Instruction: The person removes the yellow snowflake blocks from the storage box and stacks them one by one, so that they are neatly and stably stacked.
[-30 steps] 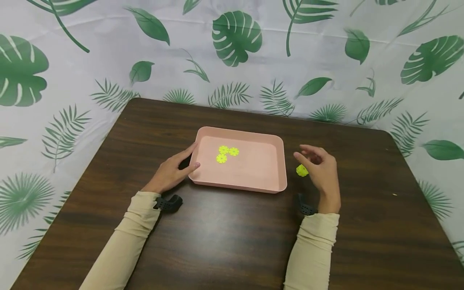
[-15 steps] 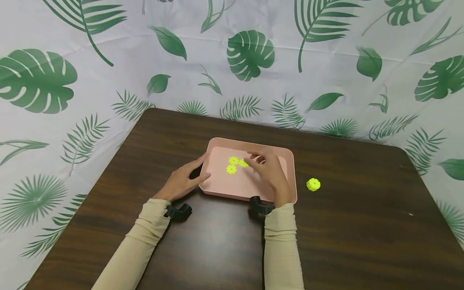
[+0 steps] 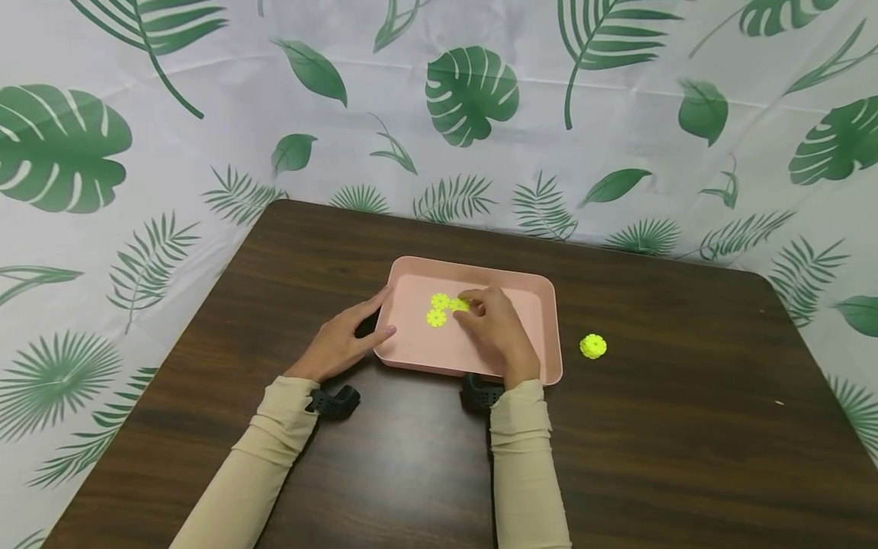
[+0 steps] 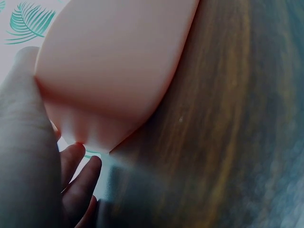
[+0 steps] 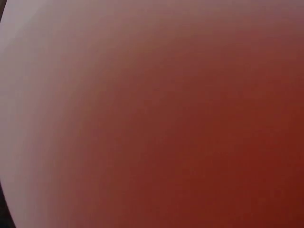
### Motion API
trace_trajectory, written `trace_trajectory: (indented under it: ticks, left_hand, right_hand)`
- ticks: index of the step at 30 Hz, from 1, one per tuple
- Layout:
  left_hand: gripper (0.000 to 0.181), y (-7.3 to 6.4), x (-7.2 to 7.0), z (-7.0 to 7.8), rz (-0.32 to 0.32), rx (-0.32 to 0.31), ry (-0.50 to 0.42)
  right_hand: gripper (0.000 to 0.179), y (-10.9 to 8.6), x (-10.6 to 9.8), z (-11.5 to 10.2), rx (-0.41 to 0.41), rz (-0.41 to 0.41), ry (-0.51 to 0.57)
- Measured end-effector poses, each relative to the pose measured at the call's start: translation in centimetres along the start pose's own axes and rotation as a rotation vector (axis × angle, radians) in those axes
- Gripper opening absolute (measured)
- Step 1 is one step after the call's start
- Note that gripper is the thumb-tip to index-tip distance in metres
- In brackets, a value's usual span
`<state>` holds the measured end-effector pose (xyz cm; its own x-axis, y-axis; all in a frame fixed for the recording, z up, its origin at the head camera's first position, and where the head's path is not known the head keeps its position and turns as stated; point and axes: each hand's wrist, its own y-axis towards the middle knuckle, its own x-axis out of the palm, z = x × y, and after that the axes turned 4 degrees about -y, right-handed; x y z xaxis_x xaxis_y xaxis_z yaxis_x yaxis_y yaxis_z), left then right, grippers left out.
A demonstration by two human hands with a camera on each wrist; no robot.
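Observation:
A shallow pink tray [image 3: 425, 347] lies on the table, with small yellow flower-shaped discs [image 3: 436, 317] grouped toward its left half. My left hand [image 3: 341, 341] grips the tray's left end, thumb at the inner side of the rim. In the left wrist view, several fingers [image 4: 81, 183] show beside the outer wall. My right hand [image 3: 495, 324] reaches into the tray and pinches a yellow disc [image 3: 459, 305] at the right of the group, the fingertips partly covering it. The right wrist view is filled by a blurred pink surface.
A small pile of yellow discs [image 3: 593, 346] sits on the dark wooden table [image 3: 658, 427], right of the tray. A tiny pale scrap [image 3: 778, 402] lies farther right. Behind the table hangs a white cloth [image 3: 384, 99] printed with green leaves.
My right hand has moved left from beside the yellow pile into the tray, then lowered to the disc group. My left hand stays at the tray's end. The head view has shifted.

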<state>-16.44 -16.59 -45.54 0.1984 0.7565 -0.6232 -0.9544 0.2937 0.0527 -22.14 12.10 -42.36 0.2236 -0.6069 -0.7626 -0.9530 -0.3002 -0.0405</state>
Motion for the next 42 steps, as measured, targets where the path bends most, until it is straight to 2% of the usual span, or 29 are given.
trace_trajectory:
  ticks: [13, 21, 25, 29, 33, 37, 40, 42]
  left_hand:
    - [0.075, 0.2, 0.0, 0.6, -0.007, 0.003, 0.004]
    - [0.076, 0.3, 0.4, 0.8, -0.021, -0.012, 0.006]
    - [0.076, 0.3, 0.7, 0.8, -0.027, -0.011, 0.003]
    - [0.076, 0.2, 0.7, 0.7, -0.035, -0.015, 0.003]
    - [0.076, 0.2, 0.3, 0.7, -0.033, -0.022, 0.004]
    - [0.076, 0.2, -0.1, 0.7, -0.020, -0.026, 0.003]
    - [0.076, 0.2, -0.3, 0.6, -0.021, -0.034, 0.001]
    - [0.076, 0.2, -0.2, 0.5, -0.022, -0.042, -0.001]
  right_hand:
    - [0.034, -0.4, -0.3, 0.1, 0.024, 0.046, 0.069]
    - [0.031, -1.1, -0.7, 0.5, 0.046, 0.009, 0.061]
    - [0.027, -1.4, -0.8, 0.8, 0.030, -0.008, 0.051]
    - [0.030, -1.8, -1.1, 0.9, 0.009, -0.004, 0.037]
    - [0.033, -2.5, -2.4, 0.8, -0.018, 0.071, 0.060]
    - [0.029, -3.4, -4.6, 1.2, -0.064, 0.171, 0.092]
    - [0.028, -4.5, -6.3, 2.1, -0.046, 0.235, 0.087]
    - [0.032, -5.4, -7.2, 2.9, 0.002, 0.280, 0.082]
